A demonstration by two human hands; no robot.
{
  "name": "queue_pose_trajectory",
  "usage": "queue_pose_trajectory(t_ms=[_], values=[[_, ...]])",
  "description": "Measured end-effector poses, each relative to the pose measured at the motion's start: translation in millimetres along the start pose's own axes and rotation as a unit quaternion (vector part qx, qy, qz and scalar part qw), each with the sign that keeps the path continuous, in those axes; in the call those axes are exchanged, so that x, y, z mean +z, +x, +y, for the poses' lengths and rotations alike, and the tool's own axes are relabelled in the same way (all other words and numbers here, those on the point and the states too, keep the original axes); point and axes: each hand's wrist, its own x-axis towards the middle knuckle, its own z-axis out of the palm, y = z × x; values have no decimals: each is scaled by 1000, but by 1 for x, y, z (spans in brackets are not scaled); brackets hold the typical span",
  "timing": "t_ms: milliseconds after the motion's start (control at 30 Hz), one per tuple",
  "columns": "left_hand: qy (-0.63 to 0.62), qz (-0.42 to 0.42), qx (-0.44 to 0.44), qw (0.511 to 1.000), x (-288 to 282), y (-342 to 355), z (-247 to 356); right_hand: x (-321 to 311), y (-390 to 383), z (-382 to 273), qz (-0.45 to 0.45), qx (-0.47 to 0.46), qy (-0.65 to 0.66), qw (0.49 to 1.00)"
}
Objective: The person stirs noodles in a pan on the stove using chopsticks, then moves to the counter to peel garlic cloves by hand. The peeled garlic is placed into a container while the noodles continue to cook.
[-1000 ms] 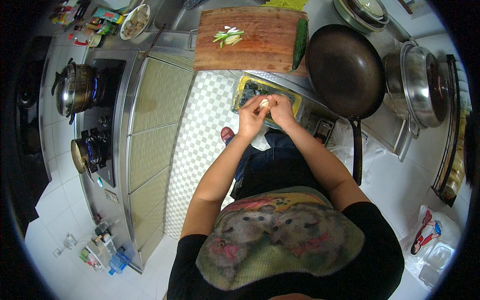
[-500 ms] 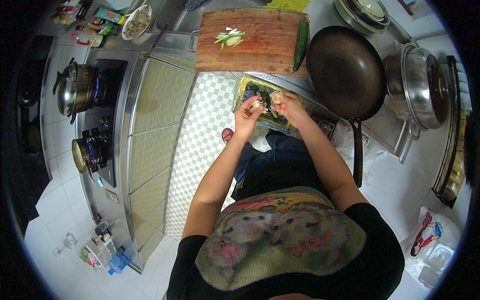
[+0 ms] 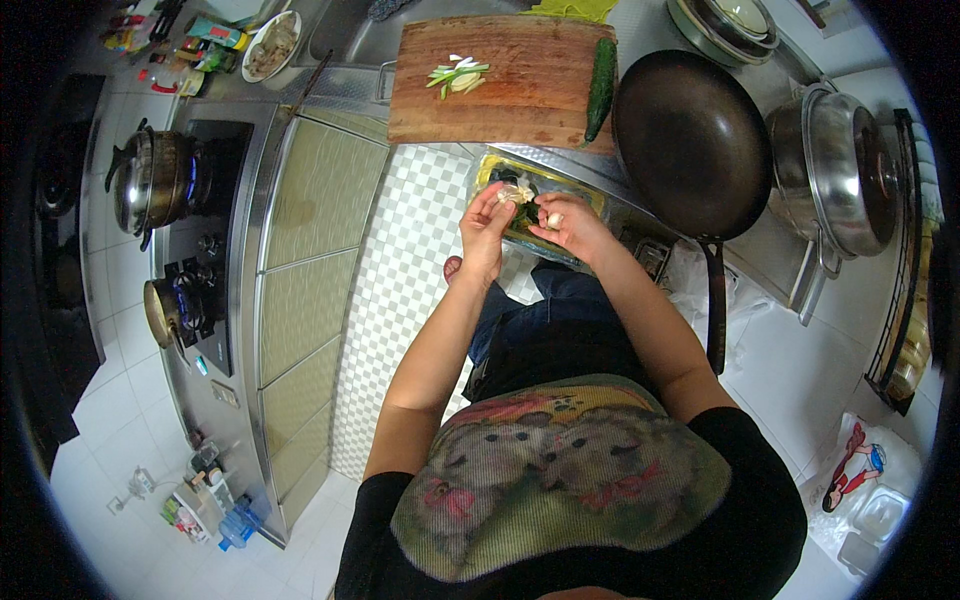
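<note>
My left hand (image 3: 484, 222) pinches a pale, papery garlic bulb (image 3: 515, 193) between thumb and fingertips. Close beside it, my right hand (image 3: 574, 234) has its fingers curled around a small whitish garlic clove (image 3: 554, 220), its fingertips near the bulb. Both hands are over a waste bin (image 3: 590, 197) with a yellowish rim and a liner, holding dark green scraps. Beyond them, cut white and green pieces (image 3: 458, 74) lie on a wooden cutting board (image 3: 520, 110), with a whole cucumber (image 3: 601, 90) along its right side.
A large dark wok (image 3: 692, 140) stands right of the board, its handle pointing toward me. Further right are steel pots (image 3: 835, 170). Leftward, a lidded pot (image 3: 150, 185) and a small pan (image 3: 160, 310) sit over blue flames. A bowl (image 3: 292, 50) stands by the sink (image 3: 345, 40).
The papery garlic bulb, earlier in my right hand, now appears in my left. A small pale clove now shows in my right hand, which has lowered slightly toward me.
</note>
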Motion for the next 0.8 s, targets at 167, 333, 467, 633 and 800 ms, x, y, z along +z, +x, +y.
queue_pose_trajectory(t_ms=[167,333,467,633,800], values=[[24,3,70,997,2,1,-7,20,-3,7,105,30,-118,987],[68,-4,92,993,10,-1,-13,21,4,19,118,-53,-208,969],[62,3,78,995,9,-1,-17,26,3,19,159,-123,-275,940],[161,19,6,987,8,2,-17,16,11,25,122,-247,-340,899],[164,23,14,986,13,3,-17,13,14,26,150,-292,-444,834]])
